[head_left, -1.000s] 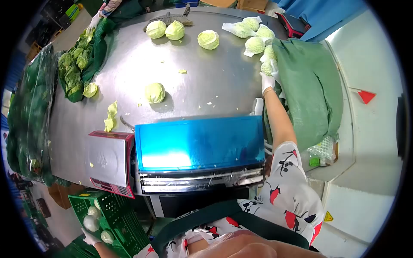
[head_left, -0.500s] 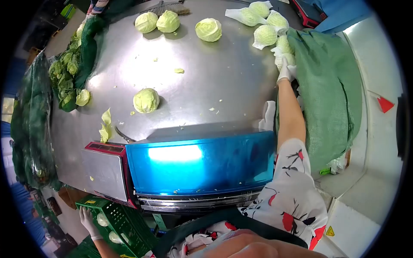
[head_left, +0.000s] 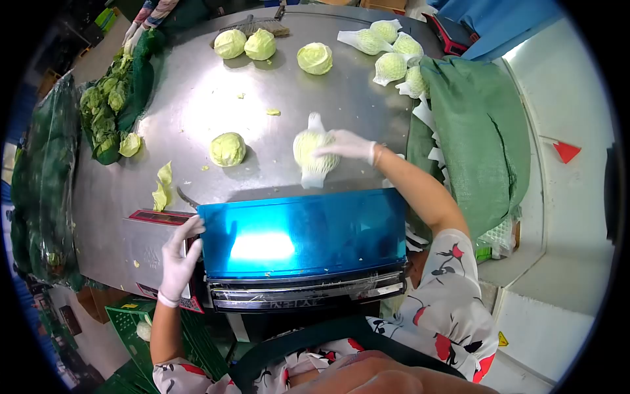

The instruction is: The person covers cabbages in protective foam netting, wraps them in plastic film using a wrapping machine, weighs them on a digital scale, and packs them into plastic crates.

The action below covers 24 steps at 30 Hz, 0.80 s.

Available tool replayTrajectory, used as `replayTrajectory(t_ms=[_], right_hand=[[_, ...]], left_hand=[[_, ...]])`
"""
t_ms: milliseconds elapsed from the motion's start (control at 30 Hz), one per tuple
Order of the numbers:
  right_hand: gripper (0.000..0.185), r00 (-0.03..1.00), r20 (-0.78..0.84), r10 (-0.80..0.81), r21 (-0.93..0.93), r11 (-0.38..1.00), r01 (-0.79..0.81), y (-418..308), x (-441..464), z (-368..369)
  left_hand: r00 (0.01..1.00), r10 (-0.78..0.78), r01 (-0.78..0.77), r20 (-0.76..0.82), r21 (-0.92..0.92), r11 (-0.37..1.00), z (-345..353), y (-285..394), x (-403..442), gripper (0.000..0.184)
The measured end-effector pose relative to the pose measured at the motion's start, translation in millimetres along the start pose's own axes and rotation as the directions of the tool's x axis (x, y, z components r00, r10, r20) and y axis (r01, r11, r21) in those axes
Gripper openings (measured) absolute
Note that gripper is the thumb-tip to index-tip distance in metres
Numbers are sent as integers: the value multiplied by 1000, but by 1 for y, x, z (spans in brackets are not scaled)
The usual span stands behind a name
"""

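Note:
My right hand [head_left: 351, 146], in a white glove, grips a cabbage in a white foam net [head_left: 308, 157] over the metal table. The net's loose ends stick out at the top and bottom. My left hand [head_left: 178, 259], also gloved, is raised above the scale [head_left: 147, 240], its fingers apart and nothing in them. Its fingertips are close to the left edge of a shiny blue panel [head_left: 302, 233]. A bare cabbage [head_left: 228, 150] sits left of the netted one. Beyond it on the table are two more bare cabbages [head_left: 230, 44] side by side, and another [head_left: 315, 59].
Several netted cabbages [head_left: 390, 67] lie at the back right beside a green sack [head_left: 479, 144]. Cabbages in dark green netting [head_left: 105, 111] line the left, where another person's gloved hands [head_left: 134, 36] work. A curved blade [head_left: 186, 198] and a green crate [head_left: 134, 328] are nearby.
My right hand has brought a netted cabbage from the pile by the sack to mid-table. My left hand has risen from the green crate to above the scale.

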State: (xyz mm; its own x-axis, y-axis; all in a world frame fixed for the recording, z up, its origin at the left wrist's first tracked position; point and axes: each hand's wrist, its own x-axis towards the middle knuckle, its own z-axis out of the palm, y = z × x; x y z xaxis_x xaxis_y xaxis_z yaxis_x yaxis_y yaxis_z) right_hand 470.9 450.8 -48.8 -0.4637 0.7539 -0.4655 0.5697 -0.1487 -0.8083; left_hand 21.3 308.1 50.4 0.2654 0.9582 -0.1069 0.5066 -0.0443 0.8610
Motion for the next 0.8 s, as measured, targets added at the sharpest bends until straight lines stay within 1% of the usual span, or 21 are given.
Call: replayTrajectory(t_ms=[67, 100, 133, 167, 200, 233, 267, 300, 333, 367, 400, 433, 467, 533, 567, 600, 633, 667, 700, 767, 800], right_hand=[[64, 997, -29, 69, -123, 990, -72, 13, 20, 21], [67, 994, -47, 101, -180, 978, -108, 28, 33, 32], [72, 998, -19, 63, -147, 987, -65, 43, 45, 41], [75, 998, 15, 65, -155, 986, -62, 54, 53, 41], [78, 997, 48, 68, -164, 985, -59, 64, 60, 35], [80, 994, 81, 74, -173, 983, -59, 48, 58, 28], [90, 988, 51, 143, -155, 979, -133, 34, 55, 5], [97, 945, -323, 59, -175, 977, -120, 57, 69, -7], [99, 840, -534, 99, -111, 976, -186, 38, 59, -31], [94, 651, -752, 98, -9, 987, -158, 55, 69, -54], [85, 420, -905, 74, 26, 992, -120, 64, 73, -79], [80, 403, -895, 191, 189, 981, -45, 74, 73, -110], [75, 289, -929, 231, 178, 964, -199, 103, 85, -143], [89, 66, -943, 326, 279, 882, -381, 141, 97, -198], [97, -181, -931, 316, 360, 875, -325, 170, 113, -214], [108, -156, -920, 361, 393, 849, -354, 172, 110, -223], [116, -100, -932, 350, 359, 845, -397, 171, 106, -233], [124, -43, -940, 338, 322, 841, -436, 173, 102, -244], [128, 49, -962, 268, 214, 855, -472, 178, 102, -251], [134, 90, -981, 172, 113, 883, -455, 188, 115, -252], [135, 32, -988, 151, 124, 902, -414, 192, 121, -249]], left_hand=[[1000, 13, -13, 9, 1, 1000, 15, 5, 9, 46], [995, 94, -95, 9, 103, 990, 22, -6, 17, 45], [990, 138, -143, 39, 184, 972, 29, -10, 28, 47], [981, 179, -191, 72, 261, 946, 38, -8, 41, 49], [985, 147, -169, 92, 308, 936, 49, 0, 53, 52], [987, 115, -148, 113, 352, 924, 59, 6, 65, 55], [965, 229, -261, 128, 385, 885, 73, -4, 79, 60], [937, 323, -349, 133, 423, 836, 87, -8, 92, 61], [933, 330, -360, 144, 421, 833, 99, -13, 101, 58], [930, 334, -368, 157, 419, 830, 109, -16, 109, 54], [955, 233, -293, 184, 464, 836, 115, -17, 113, 51], [971, 124, -215, 205, 514, 831, 120, -18, 114, 48], [976, 8, -133, 219, 565, 814, 124, -20, 114, 46], [977, 136, -207, 164, 575, 791, 128, -20, 115, 42], [970, 200, -242, 137, 585, 774, 129, -19, 116, 41], [973, 174, -233, 155, 607, 760, 130, -18, 116, 40], [974, 161, -226, 161, 607, 762, 131, -16, 117, 40], [975, 148, -220, 168, 609, 762, 131, -15, 118, 39], [975, 136, -215, 174, 611, 762, 131, -13, 120, 38], [976, 124, -211, 182, 611, 763, 132, -10, 122, 36], [976, 116, -206, 184, 613, 762, 133, -8, 123, 36]])
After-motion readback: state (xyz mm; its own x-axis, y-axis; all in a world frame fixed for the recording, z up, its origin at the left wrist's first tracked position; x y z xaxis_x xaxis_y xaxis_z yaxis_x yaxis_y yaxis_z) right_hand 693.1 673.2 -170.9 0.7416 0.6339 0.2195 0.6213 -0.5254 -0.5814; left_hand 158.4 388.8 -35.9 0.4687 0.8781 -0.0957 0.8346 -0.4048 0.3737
